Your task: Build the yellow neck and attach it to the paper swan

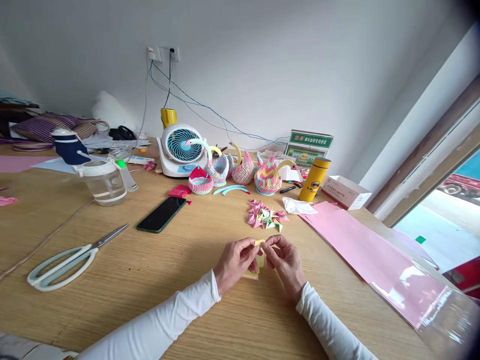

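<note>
Between the fingertips of my left hand and my right hand is a small folded piece of yellow paper. Both hands pinch it just above the table. Under them lie more small yellow paper pieces, partly hidden by my left hand. Just beyond my hands is a pile of folded paper triangles in pink, green and white. Farther back stand paper swans built from many folded pieces, with a small pink and red paper basket beside them.
Scissors and a phone lie to the left, near a water jug. A fan stands behind. To the right are a yellow bottle, a sticky note box and pink paper sheets in a clear sleeve.
</note>
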`<action>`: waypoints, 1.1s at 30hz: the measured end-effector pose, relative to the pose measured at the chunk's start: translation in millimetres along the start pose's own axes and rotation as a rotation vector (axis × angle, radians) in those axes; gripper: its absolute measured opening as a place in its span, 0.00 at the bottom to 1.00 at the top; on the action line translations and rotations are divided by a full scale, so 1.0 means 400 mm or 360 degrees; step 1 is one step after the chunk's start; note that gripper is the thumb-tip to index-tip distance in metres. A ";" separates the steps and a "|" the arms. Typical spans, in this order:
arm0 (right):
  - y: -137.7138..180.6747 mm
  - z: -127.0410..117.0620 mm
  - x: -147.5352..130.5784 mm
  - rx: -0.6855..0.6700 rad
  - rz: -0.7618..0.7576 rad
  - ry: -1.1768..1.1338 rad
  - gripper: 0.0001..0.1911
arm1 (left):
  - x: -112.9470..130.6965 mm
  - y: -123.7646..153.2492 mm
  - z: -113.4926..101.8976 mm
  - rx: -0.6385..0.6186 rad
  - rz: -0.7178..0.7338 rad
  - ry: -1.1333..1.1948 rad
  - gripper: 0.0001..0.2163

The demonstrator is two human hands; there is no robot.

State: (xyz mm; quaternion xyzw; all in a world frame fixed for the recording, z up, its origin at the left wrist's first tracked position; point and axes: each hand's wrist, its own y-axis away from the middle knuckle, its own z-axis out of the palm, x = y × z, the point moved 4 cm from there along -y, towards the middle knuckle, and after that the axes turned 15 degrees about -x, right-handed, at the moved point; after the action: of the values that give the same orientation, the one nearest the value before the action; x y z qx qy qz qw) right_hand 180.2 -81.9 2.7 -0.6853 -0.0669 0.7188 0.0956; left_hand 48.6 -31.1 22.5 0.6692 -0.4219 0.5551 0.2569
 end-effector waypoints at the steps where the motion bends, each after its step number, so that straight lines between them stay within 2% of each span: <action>1: 0.000 0.001 -0.003 0.0003 -0.0003 0.0003 0.17 | 0.000 -0.001 0.000 -0.0010 0.0003 0.0011 0.19; 9: -0.002 0.005 -0.028 0.0075 -0.0053 0.0008 0.19 | 0.002 -0.005 0.000 -0.0025 0.0122 0.0137 0.21; 25: 0.006 0.007 -0.039 0.0051 0.0006 0.0049 0.20 | 0.007 0.005 0.018 -0.0071 0.0115 0.0158 0.23; 33: 0.012 0.006 -0.034 0.0018 0.0069 0.0123 0.18 | 0.005 0.004 -0.003 0.0181 0.0038 0.0378 0.24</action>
State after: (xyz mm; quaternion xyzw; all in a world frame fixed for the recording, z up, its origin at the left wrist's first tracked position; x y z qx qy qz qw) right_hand 178.1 -89.6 14.9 -0.7133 -0.0443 0.6941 0.0864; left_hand 46.7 -31.5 24.4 0.6072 -0.3643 0.6564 0.2602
